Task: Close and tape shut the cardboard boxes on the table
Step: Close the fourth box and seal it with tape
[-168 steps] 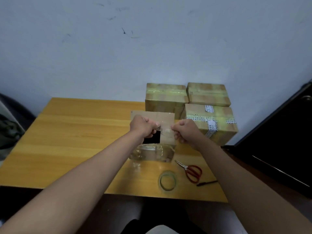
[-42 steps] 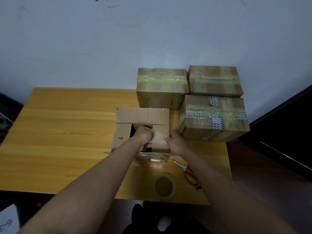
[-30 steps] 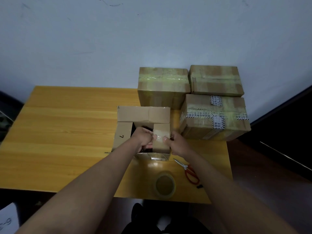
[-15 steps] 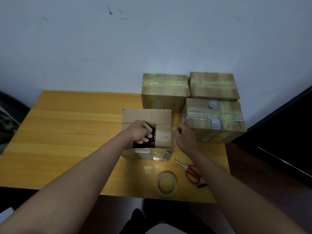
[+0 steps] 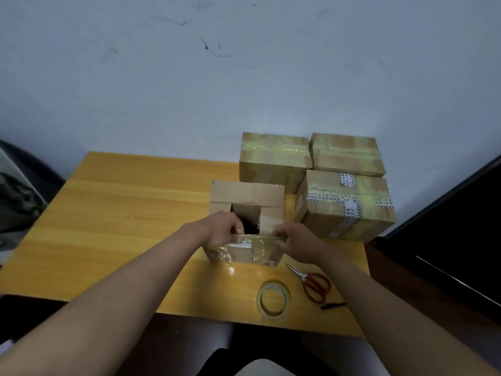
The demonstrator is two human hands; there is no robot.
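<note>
An open cardboard box [image 5: 245, 195] stands on the wooden table [image 5: 122, 213] in front of me, its far flap folded in and its dark inside showing. My left hand [image 5: 225, 229] grips the near flap at its left end. My right hand [image 5: 294, 240] grips the same tape-covered near flap [image 5: 254, 244] at its right end. A roll of clear tape [image 5: 273, 297] lies flat near the table's front edge. Three taped boxes [image 5: 344, 204] are stacked at the back right.
Red-handled scissors [image 5: 311, 282] lie right of the tape roll, with a small black object [image 5: 333, 305] beside them. A dark cabinet [image 5: 447, 240] stands right of the table, and a chair with cloth [image 5: 16, 202] at the left. A white wall rises behind.
Both hands have left the side flaps inside the box and come back to the near edge, where they now hold the near flap. The camera has tilted slightly.
</note>
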